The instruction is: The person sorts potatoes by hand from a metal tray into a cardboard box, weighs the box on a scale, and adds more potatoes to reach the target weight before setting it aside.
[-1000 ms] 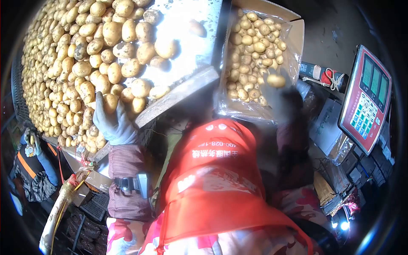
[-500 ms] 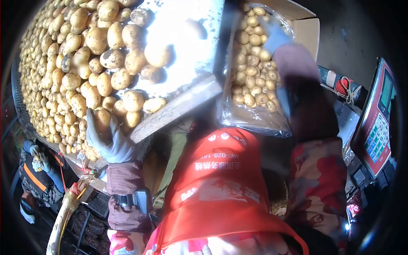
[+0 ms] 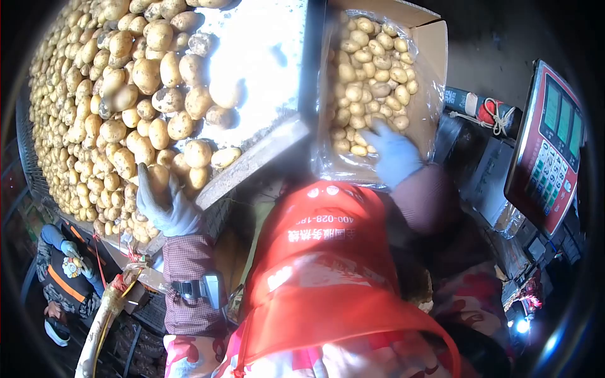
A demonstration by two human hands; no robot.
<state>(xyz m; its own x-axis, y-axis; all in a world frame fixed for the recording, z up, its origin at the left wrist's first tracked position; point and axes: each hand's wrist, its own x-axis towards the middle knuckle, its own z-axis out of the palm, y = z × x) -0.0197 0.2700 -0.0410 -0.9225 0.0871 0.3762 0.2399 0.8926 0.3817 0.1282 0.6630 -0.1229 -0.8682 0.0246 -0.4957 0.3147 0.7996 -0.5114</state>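
My left hand (image 3: 169, 208), in a pale grey-blue glove, rests at the near edge of the potato heap (image 3: 94, 120). Its fingers and thumb stand apart on either side of a potato (image 3: 159, 178); I cannot make out a firm grip. In a cardboard box (image 3: 430, 69) lined with clear plastic lie many small potatoes (image 3: 372, 75). Over the box's near right part is my right hand (image 3: 397, 157), gloved in blue, with its fingers spread and the tips at the nearest potatoes. Nothing shows held in it.
A metal sorting surface (image 3: 261, 69), brightly lit, carries the heap beside the box. At right stands a red scale display (image 3: 548, 151) with a keypad. A pale pole (image 3: 104, 321) rises at lower left. Another person (image 3: 66, 271) works beyond it, gloved hands around something small.
My right hand has drawn back from the far side of the box to its near right part. My left hand has barely moved. The view has shifted slightly.
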